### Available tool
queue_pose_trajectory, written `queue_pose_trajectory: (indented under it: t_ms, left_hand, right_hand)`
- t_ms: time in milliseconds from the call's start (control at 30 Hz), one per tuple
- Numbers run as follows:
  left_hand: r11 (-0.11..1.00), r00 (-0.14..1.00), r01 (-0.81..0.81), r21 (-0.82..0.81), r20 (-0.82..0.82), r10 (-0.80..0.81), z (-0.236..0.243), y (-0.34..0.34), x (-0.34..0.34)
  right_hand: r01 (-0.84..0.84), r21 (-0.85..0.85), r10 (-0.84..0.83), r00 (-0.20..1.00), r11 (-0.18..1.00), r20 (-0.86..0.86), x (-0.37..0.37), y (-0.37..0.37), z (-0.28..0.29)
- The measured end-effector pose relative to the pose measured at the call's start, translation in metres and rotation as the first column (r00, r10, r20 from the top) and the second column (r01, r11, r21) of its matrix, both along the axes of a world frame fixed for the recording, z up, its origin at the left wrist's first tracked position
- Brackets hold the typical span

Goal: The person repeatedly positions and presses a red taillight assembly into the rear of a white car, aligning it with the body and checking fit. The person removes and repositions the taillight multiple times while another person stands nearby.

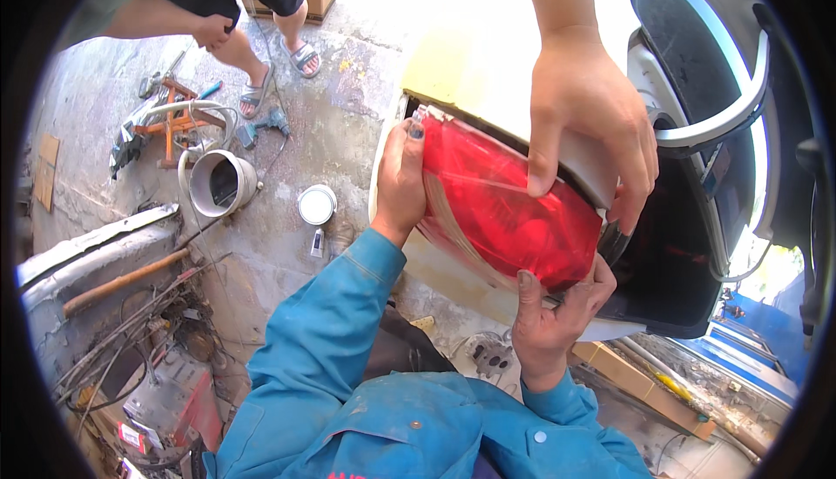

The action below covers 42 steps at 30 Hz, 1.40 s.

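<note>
A red car tail light (514, 200) sits tilted at the corner of a pale car body (466, 65), next to the open rear hatch. My left hand (402, 174) grips its left end, thumb on top near the upper corner. At its lower right end, my right hand (557, 309) pinches the edge between thumb and fingers. Another person's hand (592, 113) reaches in from the top, its thumb on the red lens and its fingers over the gap behind it. How the light's back meets the body is hidden.
Someone in sandals (305, 59) stands at the upper left. On the concrete floor are a bucket (248, 190), a white-lidded can (317, 205), a power drill (264, 128) and an orange metal stand (180, 122). Cables and a red-grey machine (174, 401) crowd the lower left; a long cardboard box (644, 389) lies lower right.
</note>
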<state>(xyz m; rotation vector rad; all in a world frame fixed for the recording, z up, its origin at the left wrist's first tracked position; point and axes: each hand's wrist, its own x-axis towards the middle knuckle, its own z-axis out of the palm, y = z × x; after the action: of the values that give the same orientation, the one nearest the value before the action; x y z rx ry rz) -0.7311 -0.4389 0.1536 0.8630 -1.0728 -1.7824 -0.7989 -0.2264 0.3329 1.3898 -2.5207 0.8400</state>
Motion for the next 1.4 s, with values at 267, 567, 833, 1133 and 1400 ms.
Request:
queue_pose_trajectory:
  t_ms: [267,567,833,1133,1400]
  left_hand:
    - [0.998,0.997,0.024,0.055,-0.078,-0.02,0.012,0.004,0.005]
    - [0.996,0.999,0.044,-0.081,0.001,-0.044,0.001,-0.005,0.004]
    - [0.998,0.979,0.043,-0.05,-0.197,-0.052,-0.006,0.002,0.007]
    - [0.984,0.962,0.168,0.067,-0.229,-0.149,-0.004,0.002,0.013]
    - [0.974,0.964,0.151,0.171,-0.244,-0.107,-0.002,0.006,0.016]
  right_hand:
    - [-0.041,-0.019,0.041,0.999,0.999,0.022,-0.004,0.006,-0.005]
    - [-0.074,-0.028,0.073,0.996,0.997,-0.053,-0.013,0.017,-0.024]
    - [-0.114,-0.149,0.102,0.991,0.982,-0.087,-0.007,0.024,-0.049]
    - [-0.094,-0.241,0.073,0.993,0.966,-0.094,0.008,0.033,-0.08]
    - [-0.116,-0.243,0.058,0.971,0.963,-0.231,0.017,0.029,-0.078]
